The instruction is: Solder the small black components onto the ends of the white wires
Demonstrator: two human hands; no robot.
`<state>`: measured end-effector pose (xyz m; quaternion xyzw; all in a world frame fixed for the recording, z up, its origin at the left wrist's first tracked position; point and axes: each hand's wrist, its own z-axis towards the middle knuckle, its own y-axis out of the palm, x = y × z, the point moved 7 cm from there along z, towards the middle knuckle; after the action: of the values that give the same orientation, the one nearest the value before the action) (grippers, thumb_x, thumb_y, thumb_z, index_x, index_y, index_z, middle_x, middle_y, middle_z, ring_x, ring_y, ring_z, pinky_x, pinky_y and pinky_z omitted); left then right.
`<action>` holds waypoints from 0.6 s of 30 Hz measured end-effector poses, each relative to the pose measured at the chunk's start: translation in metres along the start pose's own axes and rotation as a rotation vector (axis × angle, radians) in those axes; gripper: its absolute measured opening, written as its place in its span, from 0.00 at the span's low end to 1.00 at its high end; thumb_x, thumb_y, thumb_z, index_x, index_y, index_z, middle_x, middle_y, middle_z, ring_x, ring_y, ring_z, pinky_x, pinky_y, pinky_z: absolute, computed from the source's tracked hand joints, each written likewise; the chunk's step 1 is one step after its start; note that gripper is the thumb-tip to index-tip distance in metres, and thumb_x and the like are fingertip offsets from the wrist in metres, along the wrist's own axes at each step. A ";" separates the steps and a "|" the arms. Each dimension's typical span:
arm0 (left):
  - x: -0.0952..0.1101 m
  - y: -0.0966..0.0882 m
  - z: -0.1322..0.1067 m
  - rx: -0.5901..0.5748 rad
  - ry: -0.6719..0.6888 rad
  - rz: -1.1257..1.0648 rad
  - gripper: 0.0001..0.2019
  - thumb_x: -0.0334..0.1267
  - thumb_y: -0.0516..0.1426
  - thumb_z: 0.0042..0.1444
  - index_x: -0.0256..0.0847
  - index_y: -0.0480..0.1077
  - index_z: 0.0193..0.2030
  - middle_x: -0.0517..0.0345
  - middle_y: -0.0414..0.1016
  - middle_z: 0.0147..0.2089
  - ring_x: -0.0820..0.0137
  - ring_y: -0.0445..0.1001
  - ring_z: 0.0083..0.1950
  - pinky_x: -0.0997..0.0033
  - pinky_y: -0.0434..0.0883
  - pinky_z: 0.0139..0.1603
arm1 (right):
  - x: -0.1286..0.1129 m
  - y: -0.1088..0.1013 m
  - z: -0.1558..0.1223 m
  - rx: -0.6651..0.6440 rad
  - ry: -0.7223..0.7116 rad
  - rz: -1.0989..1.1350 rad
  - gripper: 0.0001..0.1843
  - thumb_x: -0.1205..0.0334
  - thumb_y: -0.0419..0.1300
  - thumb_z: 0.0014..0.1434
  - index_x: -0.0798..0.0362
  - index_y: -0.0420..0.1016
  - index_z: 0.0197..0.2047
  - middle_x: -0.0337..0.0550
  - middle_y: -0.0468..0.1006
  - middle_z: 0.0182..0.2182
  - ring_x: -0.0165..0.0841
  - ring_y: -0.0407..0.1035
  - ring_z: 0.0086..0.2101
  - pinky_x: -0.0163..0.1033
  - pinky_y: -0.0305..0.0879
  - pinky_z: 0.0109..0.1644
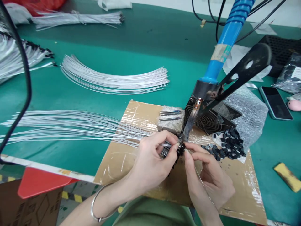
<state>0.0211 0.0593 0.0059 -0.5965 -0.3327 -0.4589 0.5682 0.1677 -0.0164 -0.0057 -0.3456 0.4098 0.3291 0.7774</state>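
My left hand [154, 160] is closed in a pinch on the ends of thin white wires [70, 125] that fan out to the left across the table. My right hand [207, 175] is closed, pinching a thin strand of solder wire [199, 175] that runs back over my palm. Both sets of fingertips meet just under the dark tip of a blue-handled soldering iron [225, 44] fixed in a black metal stand [244, 72]. A small black part sits at the meeting point, partly hidden by my fingers.
A cardboard sheet [131, 125] covers the green table [145, 40] under my hands. On it are a pile of small black parts [227, 144], a sponge block [170, 122] and a fan grille [209, 121]. More wire bundles [113, 80] lie behind, a phone [275, 102] at right.
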 end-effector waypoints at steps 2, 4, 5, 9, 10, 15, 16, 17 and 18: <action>0.001 -0.001 0.000 0.007 0.011 -0.005 0.08 0.31 0.58 0.59 0.42 0.75 0.30 0.57 0.84 0.32 0.71 0.74 0.29 0.74 0.64 0.24 | 0.000 0.000 0.000 0.004 0.000 -0.006 0.07 0.72 0.70 0.65 0.50 0.81 0.39 0.45 0.91 0.42 0.36 0.87 0.42 0.39 0.83 0.50; 0.002 -0.002 0.000 0.013 0.017 -0.006 0.08 0.30 0.59 0.59 0.42 0.75 0.30 0.57 0.84 0.32 0.71 0.75 0.29 0.75 0.64 0.24 | -0.001 0.000 -0.001 0.014 -0.002 -0.014 0.07 0.71 0.70 0.66 0.50 0.81 0.39 0.45 0.91 0.42 0.36 0.87 0.41 0.39 0.83 0.49; 0.002 -0.002 0.000 0.015 0.019 -0.003 0.08 0.30 0.59 0.59 0.42 0.75 0.30 0.57 0.84 0.32 0.71 0.75 0.30 0.75 0.64 0.24 | -0.001 0.000 -0.001 0.020 -0.003 -0.016 0.07 0.71 0.70 0.66 0.50 0.81 0.39 0.45 0.91 0.42 0.36 0.87 0.41 0.39 0.83 0.48; 0.003 -0.001 -0.001 0.019 0.047 0.014 0.08 0.29 0.59 0.60 0.42 0.74 0.30 0.58 0.84 0.32 0.72 0.74 0.30 0.76 0.63 0.23 | -0.002 0.001 -0.001 0.011 -0.023 -0.012 0.08 0.73 0.70 0.65 0.50 0.81 0.39 0.44 0.90 0.43 0.36 0.87 0.41 0.38 0.83 0.49; 0.003 -0.001 -0.002 0.020 0.053 0.022 0.08 0.29 0.59 0.60 0.42 0.74 0.30 0.58 0.84 0.32 0.72 0.73 0.29 0.76 0.62 0.23 | -0.002 0.001 -0.001 0.007 -0.036 -0.014 0.09 0.74 0.70 0.64 0.50 0.81 0.40 0.44 0.90 0.43 0.35 0.87 0.42 0.37 0.82 0.50; 0.005 -0.002 -0.004 0.026 0.096 0.076 0.08 0.28 0.58 0.61 0.42 0.74 0.31 0.58 0.84 0.33 0.73 0.71 0.29 0.74 0.60 0.23 | -0.003 0.000 -0.001 -0.006 -0.080 -0.041 0.10 0.75 0.70 0.63 0.50 0.81 0.42 0.45 0.90 0.42 0.37 0.87 0.40 0.40 0.84 0.50; 0.005 -0.002 -0.005 0.028 0.102 0.084 0.08 0.28 0.58 0.61 0.42 0.74 0.31 0.58 0.84 0.33 0.72 0.71 0.29 0.74 0.60 0.23 | -0.003 0.000 -0.001 -0.007 -0.078 -0.040 0.09 0.74 0.70 0.64 0.50 0.81 0.41 0.45 0.90 0.42 0.38 0.87 0.40 0.41 0.84 0.50; 0.004 -0.002 -0.005 0.027 0.105 0.091 0.08 0.28 0.58 0.61 0.42 0.74 0.31 0.58 0.84 0.34 0.72 0.71 0.29 0.73 0.60 0.23 | -0.003 0.000 -0.001 -0.007 -0.076 -0.038 0.09 0.74 0.69 0.64 0.50 0.80 0.41 0.45 0.90 0.42 0.38 0.87 0.41 0.41 0.84 0.50; 0.003 -0.002 -0.005 0.026 0.103 0.098 0.08 0.28 0.58 0.61 0.42 0.74 0.32 0.58 0.84 0.34 0.72 0.71 0.29 0.73 0.60 0.23 | -0.003 0.000 -0.001 -0.005 -0.073 -0.033 0.09 0.74 0.69 0.64 0.50 0.80 0.41 0.46 0.90 0.43 0.38 0.87 0.41 0.41 0.84 0.50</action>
<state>0.0195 0.0538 0.0095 -0.5804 -0.2794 -0.4561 0.6140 0.1659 -0.0182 -0.0038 -0.3421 0.3743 0.3295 0.7964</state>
